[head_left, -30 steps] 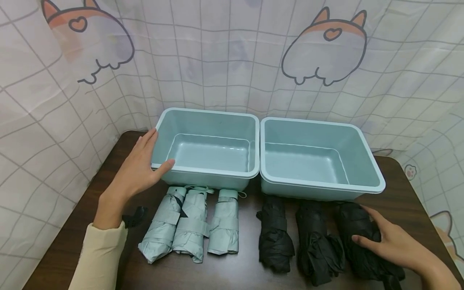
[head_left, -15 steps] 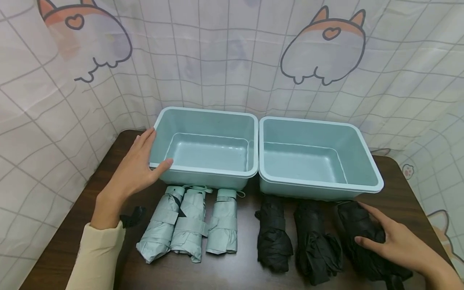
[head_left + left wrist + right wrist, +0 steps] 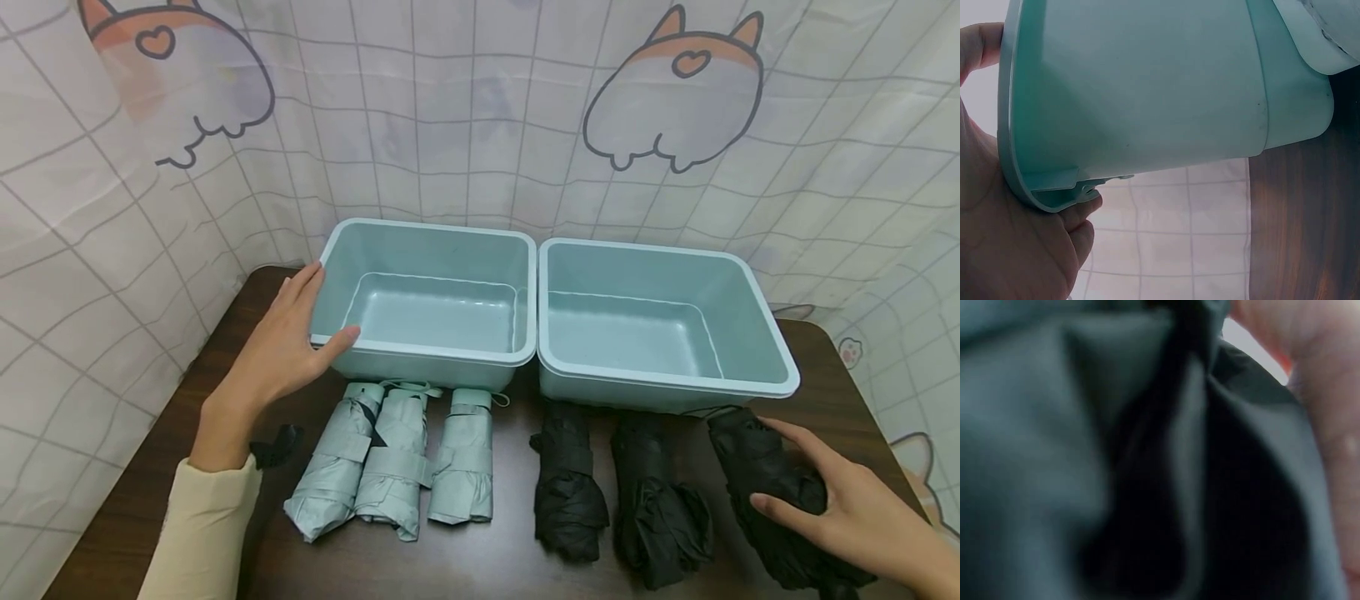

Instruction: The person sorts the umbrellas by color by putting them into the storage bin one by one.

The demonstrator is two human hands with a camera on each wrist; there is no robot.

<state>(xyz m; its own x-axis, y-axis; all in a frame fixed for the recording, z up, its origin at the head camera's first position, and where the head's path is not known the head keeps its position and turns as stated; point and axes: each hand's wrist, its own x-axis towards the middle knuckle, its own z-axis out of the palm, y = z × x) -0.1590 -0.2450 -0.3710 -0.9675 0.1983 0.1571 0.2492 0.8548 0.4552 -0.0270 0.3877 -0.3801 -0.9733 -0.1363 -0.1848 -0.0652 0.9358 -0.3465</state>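
Note:
In the head view, my right hand [image 3: 862,500] grips a folded black umbrella [image 3: 757,475] at the right, thumb on one side and fingers over the other. Its dark cloth [image 3: 1147,456] fills the right wrist view, blurred. Two more black umbrellas, a middle one [image 3: 656,500] and a left one [image 3: 567,492], lie beside it on the table. My left hand [image 3: 281,342] holds the front left corner of the left pale blue bin [image 3: 435,350]. The left wrist view has its fingertips [image 3: 1082,240] bent under the bin's rim [image 3: 1007,125].
Three folded pale blue umbrellas, a left [image 3: 333,467], a middle [image 3: 393,467] and a right one [image 3: 462,467], lie before the left bin. A second pale blue bin [image 3: 667,383] adjoins it at right. A gridded curtain [image 3: 427,108] surrounds the brown table [image 3: 510,567].
My right hand has shifted right with the black umbrella, widening the gap to the middle black one. The left hand stays at the bin's corner.

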